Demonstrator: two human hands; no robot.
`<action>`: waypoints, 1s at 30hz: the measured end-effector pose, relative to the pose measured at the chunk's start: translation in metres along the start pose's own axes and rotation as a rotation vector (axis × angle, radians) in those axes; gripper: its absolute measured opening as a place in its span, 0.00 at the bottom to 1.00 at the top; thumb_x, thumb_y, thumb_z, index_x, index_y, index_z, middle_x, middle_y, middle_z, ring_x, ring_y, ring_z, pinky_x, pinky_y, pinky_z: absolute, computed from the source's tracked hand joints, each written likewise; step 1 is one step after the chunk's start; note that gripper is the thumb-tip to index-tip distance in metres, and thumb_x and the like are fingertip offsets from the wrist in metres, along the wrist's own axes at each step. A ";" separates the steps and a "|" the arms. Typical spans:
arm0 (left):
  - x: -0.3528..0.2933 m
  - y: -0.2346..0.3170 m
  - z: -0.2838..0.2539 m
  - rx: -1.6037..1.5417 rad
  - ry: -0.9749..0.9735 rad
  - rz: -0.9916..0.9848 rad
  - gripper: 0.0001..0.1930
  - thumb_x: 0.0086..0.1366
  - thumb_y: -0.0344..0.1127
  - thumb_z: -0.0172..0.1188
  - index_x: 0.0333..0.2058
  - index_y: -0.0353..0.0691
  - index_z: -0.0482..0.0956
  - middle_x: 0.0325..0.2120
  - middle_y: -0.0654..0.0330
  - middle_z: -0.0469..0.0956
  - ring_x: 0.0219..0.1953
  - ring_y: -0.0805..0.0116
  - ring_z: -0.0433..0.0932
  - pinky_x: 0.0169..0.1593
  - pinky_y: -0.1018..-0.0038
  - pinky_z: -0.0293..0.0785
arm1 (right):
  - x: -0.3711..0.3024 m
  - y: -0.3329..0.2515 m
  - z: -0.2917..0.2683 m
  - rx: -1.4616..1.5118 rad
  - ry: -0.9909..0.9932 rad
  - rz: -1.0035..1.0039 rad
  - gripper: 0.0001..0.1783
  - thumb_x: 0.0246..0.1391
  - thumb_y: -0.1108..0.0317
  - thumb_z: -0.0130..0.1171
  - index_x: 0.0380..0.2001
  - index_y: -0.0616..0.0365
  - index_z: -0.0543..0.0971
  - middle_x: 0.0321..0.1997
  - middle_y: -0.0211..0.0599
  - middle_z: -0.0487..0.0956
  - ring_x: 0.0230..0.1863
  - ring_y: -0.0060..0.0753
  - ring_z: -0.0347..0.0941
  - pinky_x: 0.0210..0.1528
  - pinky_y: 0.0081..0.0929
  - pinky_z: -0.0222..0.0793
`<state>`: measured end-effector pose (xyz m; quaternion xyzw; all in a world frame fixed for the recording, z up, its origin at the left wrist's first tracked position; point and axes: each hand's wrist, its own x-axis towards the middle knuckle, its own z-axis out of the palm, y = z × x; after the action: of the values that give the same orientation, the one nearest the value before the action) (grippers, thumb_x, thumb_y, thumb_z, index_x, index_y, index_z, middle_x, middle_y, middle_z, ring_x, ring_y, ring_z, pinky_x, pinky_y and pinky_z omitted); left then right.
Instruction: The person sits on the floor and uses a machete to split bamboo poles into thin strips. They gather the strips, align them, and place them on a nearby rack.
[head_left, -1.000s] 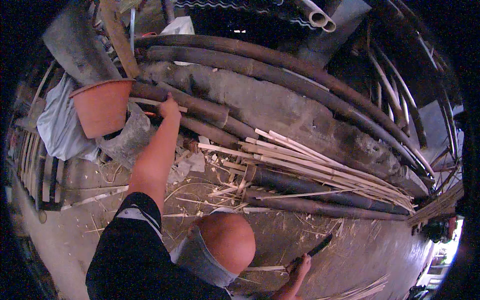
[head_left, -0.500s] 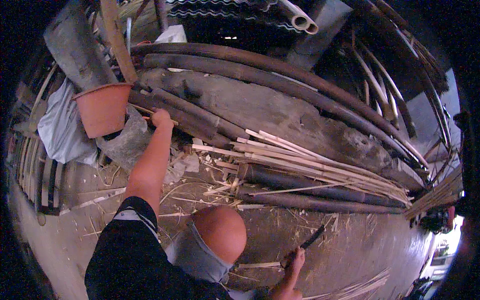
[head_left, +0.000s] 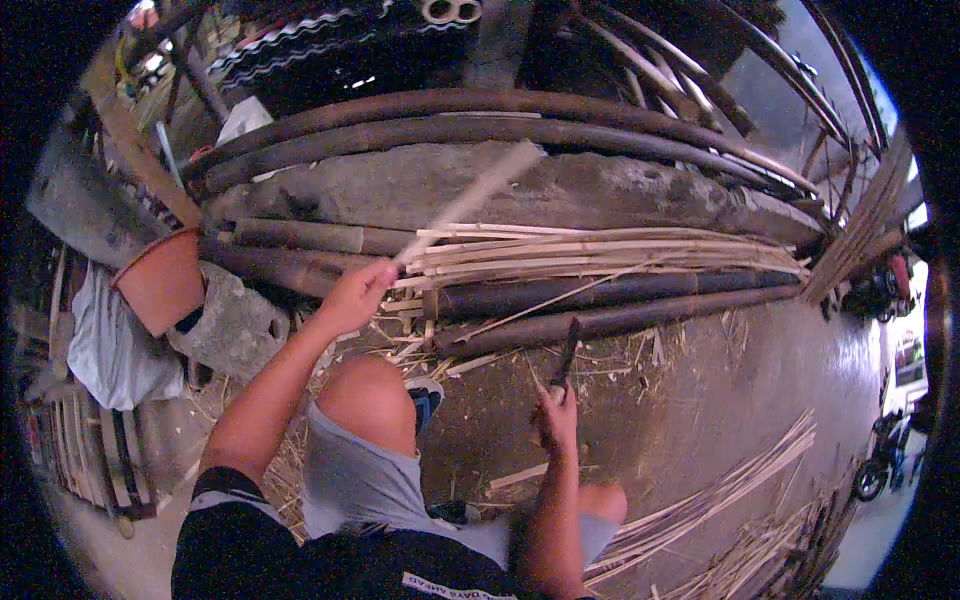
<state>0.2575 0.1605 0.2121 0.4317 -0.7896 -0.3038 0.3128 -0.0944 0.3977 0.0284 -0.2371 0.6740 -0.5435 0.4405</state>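
Note:
My left hand (head_left: 360, 297) is closed around the near end of a long, pale, flat strip (head_left: 475, 205). Motion smears this strip, so I cannot tell whether it is bamboo or a blade; it slants up and to the right, in front of a pile of split bamboo strips (head_left: 600, 248). Lower and to the right, my right hand (head_left: 555, 412) grips a knife (head_left: 570, 350), its dark blade pointing up and away from me. The knife is apart from the bamboo poles (head_left: 620, 318) beyond it.
Long dark poles (head_left: 480, 103) lie along a low concrete ledge (head_left: 380, 185). An orange bucket (head_left: 163, 283) rests at the left beside a concrete block (head_left: 235, 325) and a white sack (head_left: 110, 345). More thin strips (head_left: 730, 480) and shavings lie on the floor.
My left hand has come away from beside the bucket, rightward, with the pale strip now raised. My right hand has moved up and slightly left with the knife. The view has shifted right.

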 end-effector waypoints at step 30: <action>0.007 0.272 0.031 -0.290 -0.665 0.469 0.12 0.71 0.38 0.50 0.40 0.34 0.76 0.30 0.61 0.76 0.35 0.75 0.72 0.42 0.78 0.68 | -0.142 -0.238 0.063 -0.479 0.254 -0.527 0.21 0.52 0.64 0.60 0.49 0.54 0.71 0.50 0.59 0.76 0.43 0.62 0.77 0.45 0.47 0.74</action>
<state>0.0974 0.2812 0.3985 0.0709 -0.8733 -0.4549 0.1592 -0.0073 0.4078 0.2987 -0.4293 0.7473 -0.4901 0.1307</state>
